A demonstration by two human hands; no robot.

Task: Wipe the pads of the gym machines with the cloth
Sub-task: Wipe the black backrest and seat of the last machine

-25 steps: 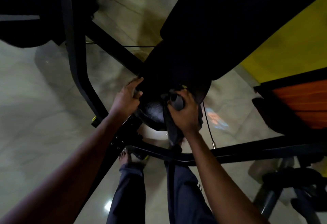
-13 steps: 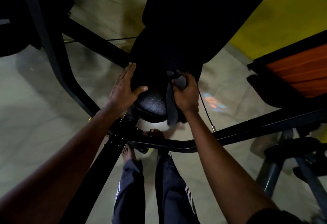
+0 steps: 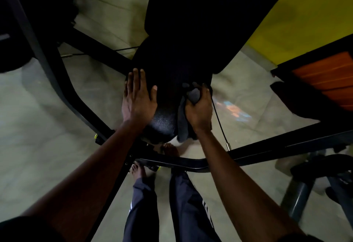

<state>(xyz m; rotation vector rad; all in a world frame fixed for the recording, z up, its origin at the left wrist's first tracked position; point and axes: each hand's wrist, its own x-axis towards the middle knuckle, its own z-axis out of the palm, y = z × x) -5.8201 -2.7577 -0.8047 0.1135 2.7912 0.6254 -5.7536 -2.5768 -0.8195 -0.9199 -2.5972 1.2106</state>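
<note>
A black padded seat (image 3: 164, 125) of a gym machine sits in the middle of the view, below a long black back pad (image 3: 200, 21). My left hand (image 3: 136, 98) lies flat on the seat's left side with straight fingers. My right hand (image 3: 199, 108) grips a dark grey cloth (image 3: 183, 127) against the seat's right side. The cloth's end hangs down past the seat's near edge.
Black steel frame bars (image 3: 267, 150) cross under the seat and run up at the left (image 3: 49, 56). A thin cable (image 3: 219, 123) hangs by my right hand. An orange pad (image 3: 328, 81) and a yellow wall (image 3: 298, 18) are at the right. My bare feet stand below on the pale floor.
My left hand has slid up the seat's left side and flattened out. My right hand with the cloth has moved up the seat's right side.
</note>
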